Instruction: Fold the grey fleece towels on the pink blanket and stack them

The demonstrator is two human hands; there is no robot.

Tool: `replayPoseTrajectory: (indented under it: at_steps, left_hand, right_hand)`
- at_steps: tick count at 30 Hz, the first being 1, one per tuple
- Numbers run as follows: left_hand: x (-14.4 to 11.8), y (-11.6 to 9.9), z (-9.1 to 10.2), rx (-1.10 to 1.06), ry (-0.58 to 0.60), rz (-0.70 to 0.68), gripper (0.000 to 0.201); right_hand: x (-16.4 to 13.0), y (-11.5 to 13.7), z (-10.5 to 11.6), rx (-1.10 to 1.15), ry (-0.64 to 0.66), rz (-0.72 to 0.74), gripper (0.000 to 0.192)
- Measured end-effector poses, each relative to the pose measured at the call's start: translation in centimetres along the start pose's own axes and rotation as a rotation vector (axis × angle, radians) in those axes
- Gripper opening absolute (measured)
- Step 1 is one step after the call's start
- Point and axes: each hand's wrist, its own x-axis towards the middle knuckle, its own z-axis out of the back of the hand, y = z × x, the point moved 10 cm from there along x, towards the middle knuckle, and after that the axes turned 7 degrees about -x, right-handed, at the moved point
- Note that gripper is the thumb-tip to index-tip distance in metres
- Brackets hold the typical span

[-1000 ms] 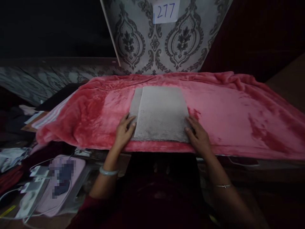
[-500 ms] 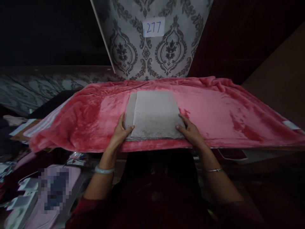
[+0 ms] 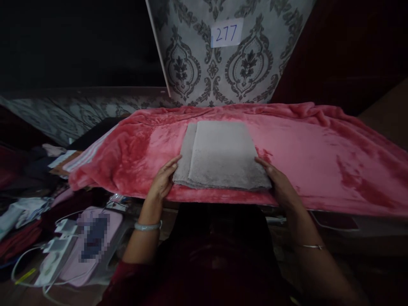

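Observation:
A folded grey towel (image 3: 228,155) lies flat, its layers stacked and a strip of the lower layer showing along the left side. It rests on a pink plush blanket (image 3: 296,157). My left hand (image 3: 164,177) is at the towel's left edge, fingers stretched forward along it and the fingertips touching or very near it. At the right edge, my right hand (image 3: 280,180) has its fingers extended along the towel's side; its thumb is hidden. Neither hand is wrapped round the towel.
A dark screen (image 3: 79,46) stands behind on the left, by a patterned wall with a paper (image 3: 227,32) marked 277. Down on the left are a white power strip (image 3: 55,253) with cords, a pink case (image 3: 110,225) and heaped clothes (image 3: 28,210).
My hands have slid outward from the towel's front corners to its sides, and the thumbs no longer lie on top. The view has shifted slightly to the left.

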Motion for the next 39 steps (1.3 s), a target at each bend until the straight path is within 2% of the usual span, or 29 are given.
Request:
replayPoseTrajectory:
  at_steps: [4,9,11,16,22,26,28,30,33,35,37,39]
  left_hand:
    - [0.0,0.2,0.2,-0.05,0.021,-0.003,0.053]
    - [-0.3,0.0,0.7,-0.051,-0.029,-0.049,0.048]
    - [-0.4,-0.1,0.9,-0.037,-0.061,-0.062,0.053]
    - [-0.6,-0.4,0.8,0.043,-0.112,-0.072,0.081]
    - [-0.3,-0.4,0.9,-0.006,-0.068,-0.024,0.066]
    - [-0.1,-0.1,0.6,-0.008,0.023,0.024,0.069]
    - [-0.2,-0.9,0.3,0.104,0.051,-0.046,0.068]
    - [-0.4,-2.3,-0.5,0.314,0.093,-0.185,0.06]
    - [-1.0,-4.1,-2.4,0.681,0.232,-0.398,0.051]
    - [-1.1,-4.3,-3.0,0.944,0.31,-0.473,0.055]
    - [-0.8,-4.3,-3.1,1.218,0.337,-0.553,0.06]
    - [-0.6,-4.4,-3.7,1.43,0.377,-0.687,0.063]
  right_hand:
    - [-0.3,0.6,0.3,-0.1,-0.044,0.007,0.061]
    - [-0.4,0.8,0.3,-0.155,-0.059,0.021,0.063]
    - [-0.3,0.6,0.3,-0.157,-0.058,0.03,0.061]
    - [-0.1,-0.3,0.2,-0.102,-0.082,0.029,0.061]
    - [0.1,-0.9,0.7,-0.031,-0.112,0.051,0.055]
    - [0.5,-0.9,-0.3,0.038,-0.009,0.083,0.056]
    - [0.5,-0.7,-1.0,0.049,0.041,0.089,0.059]
    - [0.4,-0.3,-1.3,0.01,0.045,0.115,0.06]
    - [0.2,0.4,-1.6,-0.083,0.044,0.173,0.062]
    - [0.0,0.6,-1.9,-0.111,0.049,0.199,0.066]
    - [0.1,0.4,-1.9,-0.121,0.036,0.196,0.068]
    - [0.2,0.1,-1.8,-0.134,0.01,0.184,0.069]
